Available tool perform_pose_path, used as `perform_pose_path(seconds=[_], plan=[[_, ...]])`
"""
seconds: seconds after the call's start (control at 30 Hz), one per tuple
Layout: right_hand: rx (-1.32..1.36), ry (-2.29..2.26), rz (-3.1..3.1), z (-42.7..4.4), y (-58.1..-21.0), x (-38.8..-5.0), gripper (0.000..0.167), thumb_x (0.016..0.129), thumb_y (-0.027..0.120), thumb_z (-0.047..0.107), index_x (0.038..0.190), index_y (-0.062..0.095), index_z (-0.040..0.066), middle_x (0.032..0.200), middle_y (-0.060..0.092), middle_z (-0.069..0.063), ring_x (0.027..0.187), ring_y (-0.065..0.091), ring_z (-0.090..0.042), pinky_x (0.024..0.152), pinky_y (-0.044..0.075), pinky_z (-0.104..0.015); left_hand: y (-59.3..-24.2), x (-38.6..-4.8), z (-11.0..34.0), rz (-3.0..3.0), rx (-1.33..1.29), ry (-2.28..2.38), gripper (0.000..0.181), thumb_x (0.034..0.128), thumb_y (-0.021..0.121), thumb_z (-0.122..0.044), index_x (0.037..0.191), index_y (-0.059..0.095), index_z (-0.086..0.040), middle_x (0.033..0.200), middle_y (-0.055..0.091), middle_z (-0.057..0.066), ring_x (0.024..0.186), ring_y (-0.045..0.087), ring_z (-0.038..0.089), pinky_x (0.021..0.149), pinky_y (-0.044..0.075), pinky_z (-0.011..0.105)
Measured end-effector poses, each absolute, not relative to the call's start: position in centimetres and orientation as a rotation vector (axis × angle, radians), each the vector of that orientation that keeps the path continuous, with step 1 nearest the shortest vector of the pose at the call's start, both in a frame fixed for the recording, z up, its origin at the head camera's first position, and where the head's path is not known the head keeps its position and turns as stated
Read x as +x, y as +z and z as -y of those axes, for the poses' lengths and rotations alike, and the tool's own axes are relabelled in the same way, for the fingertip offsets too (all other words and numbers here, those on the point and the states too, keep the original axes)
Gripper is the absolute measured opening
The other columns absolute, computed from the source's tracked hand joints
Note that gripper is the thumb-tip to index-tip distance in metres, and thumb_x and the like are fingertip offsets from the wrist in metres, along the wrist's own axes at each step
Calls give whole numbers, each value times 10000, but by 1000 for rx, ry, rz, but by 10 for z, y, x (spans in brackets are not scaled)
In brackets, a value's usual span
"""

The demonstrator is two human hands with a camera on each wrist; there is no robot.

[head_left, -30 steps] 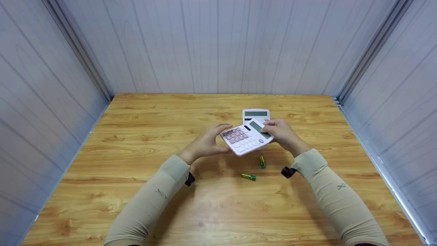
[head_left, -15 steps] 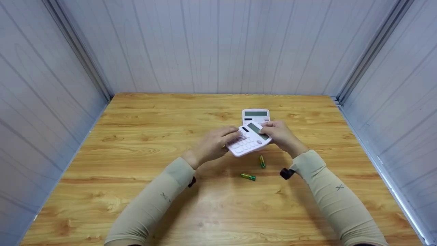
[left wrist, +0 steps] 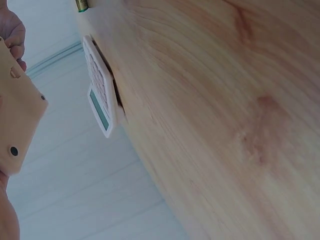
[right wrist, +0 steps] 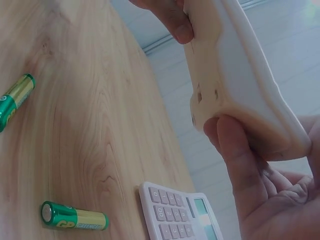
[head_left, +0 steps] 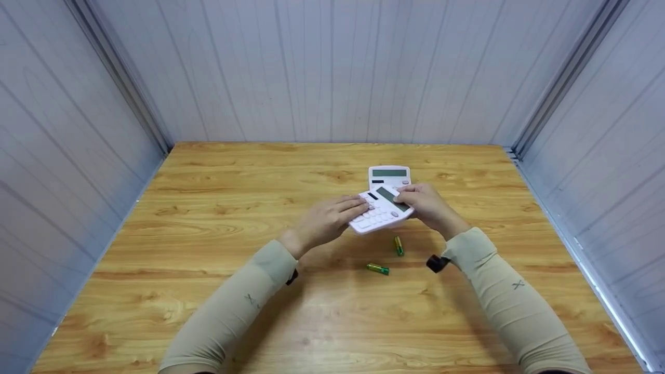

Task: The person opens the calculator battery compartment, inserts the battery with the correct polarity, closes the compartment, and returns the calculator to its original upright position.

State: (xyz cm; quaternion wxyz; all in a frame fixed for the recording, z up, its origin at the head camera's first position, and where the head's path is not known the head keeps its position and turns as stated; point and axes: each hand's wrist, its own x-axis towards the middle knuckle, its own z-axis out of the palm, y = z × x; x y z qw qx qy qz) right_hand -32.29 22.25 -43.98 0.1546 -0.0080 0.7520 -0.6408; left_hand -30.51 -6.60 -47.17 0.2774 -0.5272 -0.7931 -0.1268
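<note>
Both hands hold a white calculator with pink keys (head_left: 382,215) above the table, tilted with its display toward the right. My left hand (head_left: 327,221) lays its fingers over the keys, and its thumb presses the underside in the right wrist view. At the display end my right hand (head_left: 428,208) pinches the calculator, thumb on top and fingers beneath. The calculator's back (left wrist: 15,112) shows in the left wrist view. Behind it a second white calculator (head_left: 389,173) lies on the table, partly hidden. Two green and gold batteries lie nearer: one upper (head_left: 399,246), one lower (head_left: 378,269).
The wood-grain table (head_left: 234,197) is bounded by a pale panelled back wall (head_left: 311,72) and side walls. In the right wrist view the lower battery (right wrist: 17,102) and the upper one (right wrist: 75,218) lie apart from the second calculator (right wrist: 170,212).
My left hand has moved right, from spread around the calculator's near-left end to fingers lying across its keys. The calculator has shifted slightly. My right hand keeps its grip; the batteries have not moved.
</note>
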Motion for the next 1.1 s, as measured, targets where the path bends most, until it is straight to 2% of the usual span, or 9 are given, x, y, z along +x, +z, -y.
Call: perform_pose_path(seconds=[0.13, 0.23, 0.4, 0.53, 0.6, 0.7, 0.83, 0.97, 1.1], plan=[[-74, -1853, -2095, -226, -439, -322, 478, 1056, 614, 98, 1413, 554, -215, 948, 738, -25, 777, 739, -90, 688, 650, -214, -470, -304, 67, 2161, -1414, -433, 432, 1004, 737, 11, 1431, 694, -42, 1403, 745, 125, 1311, 712, 294, 1119, 593, 404], [-101, -1860, -2079, -229, -438, -322, 469, 1095, 590, 167, 1397, 550, -190, 929, 748, 3, 787, 748, -86, 702, 654, -219, -469, -303, 68, 2192, -1406, -520, 414, 1014, 727, 9, 1424, 697, -42, 1402, 744, 134, 1303, 718, 302, 1113, 598, 416], [-189, -1949, -2058, -231, -437, -322, 378, 1124, 555, 206, 1328, 608, -108, 1022, 745, 9, 860, 748, -82, 735, 645, -203, -467, -300, 69, 2234, -1375, -645, 387, 1028, 720, -15, 1412, 706, -56, 1383, 753, 137, 1270, 738, 307, 1079, 619, 425], [-279, -2088, -2009, -232, -437, -319, 274, 1130, 532, 176, 1206, 715, -14, 1150, 748, -42, 1028, 737, -119, 873, 631, -222, -466, -297, 68, 2264, -1345, -802, 357, 1037, 717, -40, 1394, 716, -44, 1345, 768, 156, 1226, 757, 322, 1039, 639, 441], [-336, -2139, -1986, -233, -437, -318, 304, 1139, 508, 184, 1205, 746, 6, 1208, 746, -59, 1128, 718, -151, 969, 612, -252, -465, -295, 67, 2285, -1332, -926, 334, 1044, 713, -59, 1378, 726, -36, 1332, 773, 162, 1219, 760, 323, 1034, 640, 451], [-429, -2185, -1959, -234, -435, -315, 370, 1152, 486, 234, 1247, 753, -4, 1235, 761, -58, 1196, 712, -188, 1043, 596, -293, -462, -294, 65, 2329, -1314, -1145, 288, 1060, 700, -89, 1338, 744, -28, 1295, 789, 149, 1181, 769, 295, 1001, 647, 457], [-537, -2221, -1904, -235, -435, -314, 448, 1143, 538, 382, 1277, 751, 11, 1225, 789, -20, 1212, 733, -202, 1049, 612, -326, -459, -293, 64, 2385, -1263, -1401, 256, 1066, 700, -121, 1290, 767, -16, 1235, 807, 144, 1121, 769, 264, 960, 647, 443], [-668, -2245, -1836, -236, -437, -316, 508, 1093, 604, 530, 1281, 764, 85, 1259, 785, -23, 1210, 750, -224, 1037, 629, -351, -458, -295, 64, 2418, -1217, -1639, 292, 1057, 705, -87, 1325, 747, 21, 1287, 782, 194, 1204, 757, 313, 1023, 642, 421], [-788, -2243, -1774, -236, -438, -315, 534, 1076, 622, 556, 1328, 751, 103, 1305, 765, -51, 1222, 747, -248, 1024, 632, -344, -458, -297, 65, 2418, -1176, -1878, 327, 1048, 686, -20, 1362, 705, 69, 1338, 743, 255, 1254, 729, 376, 1042, 637, 427]])
